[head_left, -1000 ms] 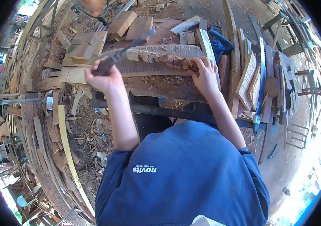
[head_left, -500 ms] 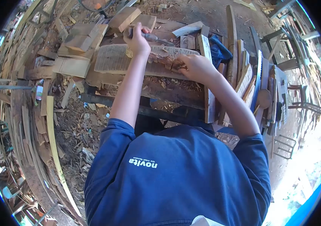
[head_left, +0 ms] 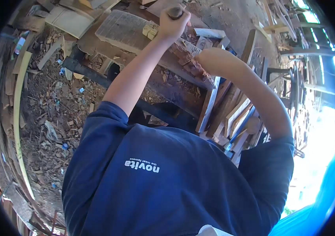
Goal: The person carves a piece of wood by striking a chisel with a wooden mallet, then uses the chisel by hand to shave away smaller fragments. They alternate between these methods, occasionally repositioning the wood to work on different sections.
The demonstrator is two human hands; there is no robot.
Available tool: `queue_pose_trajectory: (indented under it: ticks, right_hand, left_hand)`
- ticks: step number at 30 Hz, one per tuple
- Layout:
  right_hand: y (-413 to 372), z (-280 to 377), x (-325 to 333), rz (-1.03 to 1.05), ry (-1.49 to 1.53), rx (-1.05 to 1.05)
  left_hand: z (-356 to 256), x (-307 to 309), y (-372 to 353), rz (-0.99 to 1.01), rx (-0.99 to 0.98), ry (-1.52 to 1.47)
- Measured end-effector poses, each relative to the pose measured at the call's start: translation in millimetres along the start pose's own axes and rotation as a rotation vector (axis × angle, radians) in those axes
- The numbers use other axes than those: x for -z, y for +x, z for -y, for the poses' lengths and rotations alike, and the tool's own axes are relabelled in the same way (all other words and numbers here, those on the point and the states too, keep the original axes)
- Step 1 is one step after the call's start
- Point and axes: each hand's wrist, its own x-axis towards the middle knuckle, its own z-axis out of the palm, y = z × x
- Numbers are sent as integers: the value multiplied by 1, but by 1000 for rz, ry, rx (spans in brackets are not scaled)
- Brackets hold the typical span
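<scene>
My left hand (head_left: pixel 171 26) is closed around a chisel-like tool, whose round handle end (head_left: pixel 175 13) points up at me. The fist hides its blade. My right hand (head_left: pixel 211 59) is bent down over a rough reddish-brown piece of wood (head_left: pixel 188 62) and grips its far right part; most fingers are hidden. That piece lies along a thick, pale, curved plank (head_left: pixel 122 30) on the workbench. Beside my left wrist sits a small light wood block (head_left: pixel 150 30).
Boards stand stacked to the right of the bench (head_left: pixel 236 114). A flat pale board (head_left: pixel 70 20) lies at the upper left. Chips and scraps cover the ground (head_left: pixel 63 110), with a long yellowish strip (head_left: pixel 18 114) farther left. A blue sheet (head_left: pixel 313 208) hangs at the lower right.
My view has turned and shifted, so the bench appears tilted. My left hand has turned the tool from lying sideways to handle end up. The right hand stays on the reddish-brown wood.
</scene>
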Motion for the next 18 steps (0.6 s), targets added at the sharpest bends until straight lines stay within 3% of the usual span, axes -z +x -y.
queue_pose_trajectory:
  ticks: [4, 6, 7, 8, 9, 11, 12, 14, 18]
  right_hand:
    - [3, -28, 9, -110, -189, 161]
    - [-6, -48, 32, -317, 99, 103]
    - [-12, -44, 56, -214, -13, -68]
    - [-18, -43, 51, -210, -21, -80]
    - [-26, -40, 38, -408, -148, -248]
    - [-33, -33, 23, -445, -228, -387]
    - [-36, -29, 15, -459, -265, -457]
    - [-44, -6, 9, -172, 326, -338]
    - [-44, 26, -32, -264, 129, -281]
  left_hand:
    - [-4, 1, -5, 31, 84, 108]
    - [-6, 1, -6, 20, 118, 133]
    - [-6, 1, -6, 21, 114, 120]
    - [-7, 1, -6, 25, 102, 112]
    - [-7, 1, -6, 26, 90, 104]
    - [-6, 2, -5, 30, 86, 108]
    - [-5, 2, -7, 35, 87, 128]
    - [-7, 2, -8, 33, 88, 100]
    - [-1, 3, -7, 24, 99, 104]
